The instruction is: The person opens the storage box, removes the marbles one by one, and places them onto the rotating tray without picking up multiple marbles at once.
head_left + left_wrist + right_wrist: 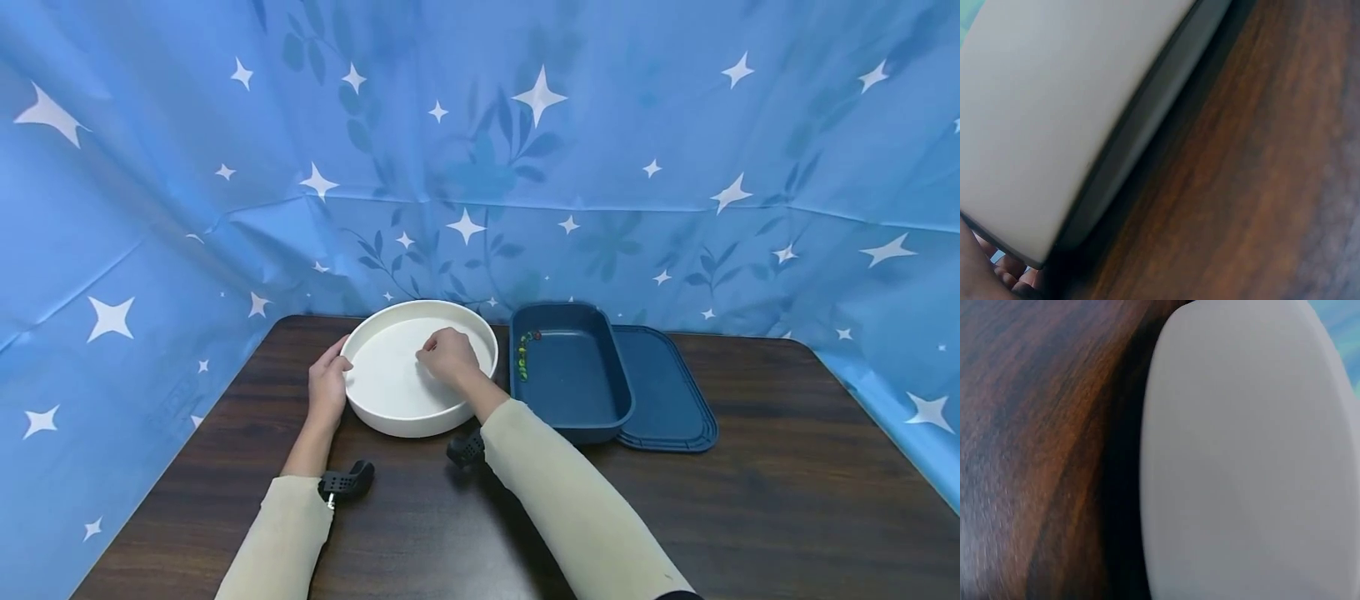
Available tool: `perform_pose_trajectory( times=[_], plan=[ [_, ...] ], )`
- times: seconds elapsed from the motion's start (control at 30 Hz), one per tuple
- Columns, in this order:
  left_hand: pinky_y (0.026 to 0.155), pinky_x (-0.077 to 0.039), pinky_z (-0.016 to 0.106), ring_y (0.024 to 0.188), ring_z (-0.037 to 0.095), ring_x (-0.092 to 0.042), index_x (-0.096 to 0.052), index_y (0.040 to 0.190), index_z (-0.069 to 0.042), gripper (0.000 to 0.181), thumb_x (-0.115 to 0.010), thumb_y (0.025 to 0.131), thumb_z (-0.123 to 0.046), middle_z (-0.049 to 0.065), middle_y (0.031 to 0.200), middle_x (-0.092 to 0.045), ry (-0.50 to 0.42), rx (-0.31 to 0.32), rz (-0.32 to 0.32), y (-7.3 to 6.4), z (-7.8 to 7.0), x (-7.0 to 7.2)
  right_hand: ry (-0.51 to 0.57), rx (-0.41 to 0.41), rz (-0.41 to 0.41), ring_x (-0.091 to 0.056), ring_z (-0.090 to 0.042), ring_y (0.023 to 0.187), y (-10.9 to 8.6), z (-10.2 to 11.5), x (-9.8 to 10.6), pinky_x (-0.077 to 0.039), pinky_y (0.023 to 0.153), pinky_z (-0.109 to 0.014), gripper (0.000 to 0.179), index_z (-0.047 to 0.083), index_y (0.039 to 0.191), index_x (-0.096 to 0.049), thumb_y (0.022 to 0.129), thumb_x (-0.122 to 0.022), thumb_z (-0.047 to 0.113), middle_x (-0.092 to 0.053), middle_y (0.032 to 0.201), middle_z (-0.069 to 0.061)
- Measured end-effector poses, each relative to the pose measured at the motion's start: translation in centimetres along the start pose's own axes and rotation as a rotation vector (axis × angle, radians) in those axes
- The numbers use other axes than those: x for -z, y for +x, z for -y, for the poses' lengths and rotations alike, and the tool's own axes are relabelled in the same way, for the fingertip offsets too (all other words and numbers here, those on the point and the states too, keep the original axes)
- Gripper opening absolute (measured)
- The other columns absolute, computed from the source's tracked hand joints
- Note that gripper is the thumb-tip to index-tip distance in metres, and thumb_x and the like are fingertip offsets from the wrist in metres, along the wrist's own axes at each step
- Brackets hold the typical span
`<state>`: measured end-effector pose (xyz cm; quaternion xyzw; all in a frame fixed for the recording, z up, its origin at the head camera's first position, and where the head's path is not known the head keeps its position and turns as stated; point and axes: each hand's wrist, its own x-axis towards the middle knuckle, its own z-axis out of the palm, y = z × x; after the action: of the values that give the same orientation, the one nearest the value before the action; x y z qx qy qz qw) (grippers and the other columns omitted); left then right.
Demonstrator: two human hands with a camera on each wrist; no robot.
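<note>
A round white dish (397, 387) with a raised wall stands on the table. My left hand (327, 385) grips its left side, thumb over the rim. In the left wrist view, the fingers (1013, 269) of that hand show at the bottom left, against the dish's edge. My right hand (450, 357) is over the inside of the dish, its fingers curled and pointing left. I cannot tell whether something small is pinched there. The right wrist view shows only the outer wall of the white dish (1247, 450) and the table.
Right of the dish stands a deep blue box (581, 375). A row of small green, yellow and red pieces (522, 358) lies along its left wall. A flat blue lid (667, 392) lies partly under the box. Behind the dark wooden table (765, 500) hangs a blue star-patterned curtain (480, 167).
</note>
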<state>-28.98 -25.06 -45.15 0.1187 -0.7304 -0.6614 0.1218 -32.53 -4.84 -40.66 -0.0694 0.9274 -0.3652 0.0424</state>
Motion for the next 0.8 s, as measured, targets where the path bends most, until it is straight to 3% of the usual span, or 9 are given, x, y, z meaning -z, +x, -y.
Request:
perform_pose_trajectory(
  times=[0.23,0.43,0.6,0.8],
  plan=[
    [0.12,-0.031,0.045,0.152,0.026,-0.033,-0.045,0.153,-0.01,0.063,-0.037,0.091,-0.003,0.009,0.161,-0.041,-0.014,-0.013,0.017,-0.2,-0.1,-0.1,0.097,0.099,-0.033,-0.063,-0.014,0.077,-1.4,-0.1,1.9,-0.049,0.067,-0.025,0.019,0.009,0.097,-0.079,0.094,-0.069,0.025,-0.076,0.092,-0.005],
    [0.118,-0.032,0.044,0.151,0.024,-0.034,-0.046,0.153,-0.012,0.063,-0.038,0.09,-0.003,0.008,0.161,-0.041,-0.003,0.02,0.005,-0.4,-0.1,0.2,0.143,0.194,-0.052,-0.065,-0.015,0.086,-4.2,-0.3,3.6,-0.052,0.072,-0.026,0.019,0.011,0.1,-0.078,0.093,-0.071,0.027,-0.076,0.095,-0.004],
    [0.118,-0.032,0.044,0.151,0.025,-0.034,-0.046,0.153,-0.011,0.064,-0.038,0.09,-0.003,0.009,0.161,-0.041,-0.003,0.021,0.007,-0.4,-0.3,0.1,0.13,0.26,-0.099,-0.067,-0.016,0.084,-6.7,-0.2,5.8,-0.053,0.07,-0.028,0.018,0.014,0.103,-0.078,0.094,-0.07,0.028,-0.076,0.097,-0.002],
    [0.121,-0.028,0.045,0.153,0.024,-0.03,-0.043,0.154,-0.013,0.064,-0.036,0.091,-0.004,0.007,0.163,-0.038,0.004,0.029,0.03,-0.3,-0.3,0.2,0.117,0.253,-0.146,-0.067,-0.016,0.082,-8.5,-1.2,8.4,-0.054,0.066,-0.026,0.018,0.013,0.105,-0.077,0.093,-0.07,0.025,-0.076,0.098,-0.003]
  ],
)
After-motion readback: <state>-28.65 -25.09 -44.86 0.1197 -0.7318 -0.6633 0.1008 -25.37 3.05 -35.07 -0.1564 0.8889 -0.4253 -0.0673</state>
